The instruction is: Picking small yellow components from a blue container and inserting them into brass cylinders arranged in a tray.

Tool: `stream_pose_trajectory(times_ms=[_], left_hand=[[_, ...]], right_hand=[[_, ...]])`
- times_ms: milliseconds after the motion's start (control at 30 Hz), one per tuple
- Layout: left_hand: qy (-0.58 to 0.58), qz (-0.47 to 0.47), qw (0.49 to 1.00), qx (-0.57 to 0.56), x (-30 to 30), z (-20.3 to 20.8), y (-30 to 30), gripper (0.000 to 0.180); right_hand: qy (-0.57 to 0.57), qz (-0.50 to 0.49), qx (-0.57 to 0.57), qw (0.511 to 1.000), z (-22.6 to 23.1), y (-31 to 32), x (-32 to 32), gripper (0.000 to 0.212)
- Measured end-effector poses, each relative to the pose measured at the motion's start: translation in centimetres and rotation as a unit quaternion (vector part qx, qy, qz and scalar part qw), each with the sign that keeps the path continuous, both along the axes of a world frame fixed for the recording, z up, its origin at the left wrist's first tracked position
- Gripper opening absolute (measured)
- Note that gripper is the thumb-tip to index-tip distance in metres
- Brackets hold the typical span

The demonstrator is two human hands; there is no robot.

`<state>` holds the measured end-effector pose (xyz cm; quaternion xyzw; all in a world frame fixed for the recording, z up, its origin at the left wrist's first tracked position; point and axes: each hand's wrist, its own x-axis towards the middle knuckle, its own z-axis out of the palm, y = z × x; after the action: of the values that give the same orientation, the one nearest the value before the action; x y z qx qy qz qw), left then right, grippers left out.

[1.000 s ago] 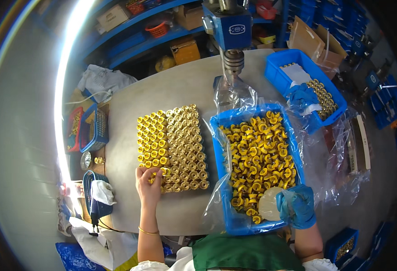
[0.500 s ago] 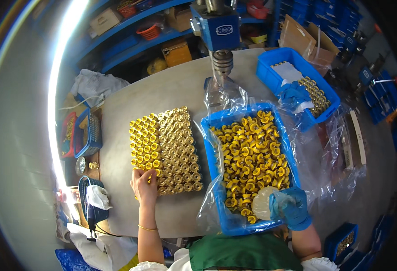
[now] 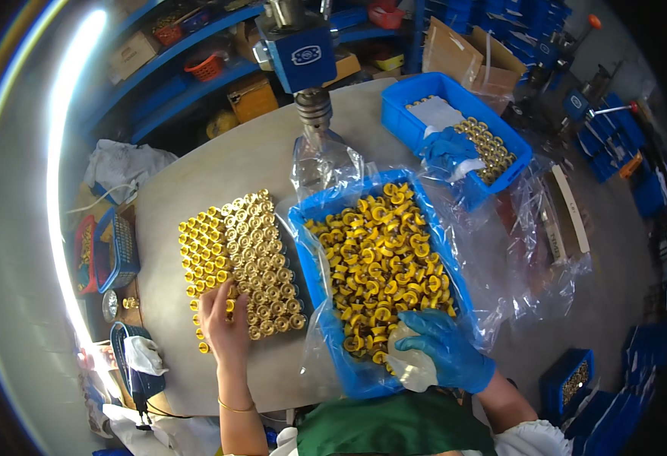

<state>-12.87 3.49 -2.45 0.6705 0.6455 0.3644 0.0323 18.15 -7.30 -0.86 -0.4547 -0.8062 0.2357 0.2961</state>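
Observation:
My bare left hand (image 3: 225, 323) is over the near part of a block of small round metal parts (image 3: 261, 251) standing in rows. Its thumb and fingers are closed together among them; what they pinch is hidden. The left rows of the block carry yellow cup-shaped tops (image 3: 203, 245), the right rows show brass-coloured rings. My right hand (image 3: 447, 351), in a blue glove, grips a translucent whitish plastic container (image 3: 413, 361), rounded at one end. It tilts over the near end of a blue bin (image 3: 463, 292) filled with loose yellow flanged parts (image 3: 383, 262).
Clear plastic film (image 3: 314, 334) lines the bin and spreads rightward. Beyond the bin stands a drill press (image 3: 303, 61). A second blue bin (image 3: 402, 114) at far right holds brass rings and a blue glove. Baskets (image 3: 124, 251) stand along the table's left edge.
The whole view has shifted. My left hand has moved slightly right across the rows. My right hand has turned and spread its fingers around the container, which now shows from its side.

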Motion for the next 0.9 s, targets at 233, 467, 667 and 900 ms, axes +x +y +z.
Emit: stream_pose_trajectory(times_ms=[233, 467, 667, 900], left_hand=[[0.086, -0.41, 0.908, -0.011, 12.4, 0.8, 1.3, 0.015], [0.185, -0.461, 0.866, -0.064, 14.1, -0.2, 2.4, 0.008], [0.09, -0.443, 0.891, -0.041, 13.9, 1.8, 1.7, 0.005], [-0.064, -0.354, 0.931, -0.068, 9.6, 4.3, -0.2, 0.01]], right_hand=[[0.141, -0.007, -0.026, 0.99, -0.5, 0.5, 0.4, 0.043], [0.371, -0.089, -0.139, 0.914, -4.2, -1.2, 0.7, 0.05], [0.214, -0.104, -0.095, 0.966, -1.5, -0.4, 0.4, 0.038], [0.295, -0.186, -0.251, 0.903, -0.9, 0.8, -0.7, 0.012]])
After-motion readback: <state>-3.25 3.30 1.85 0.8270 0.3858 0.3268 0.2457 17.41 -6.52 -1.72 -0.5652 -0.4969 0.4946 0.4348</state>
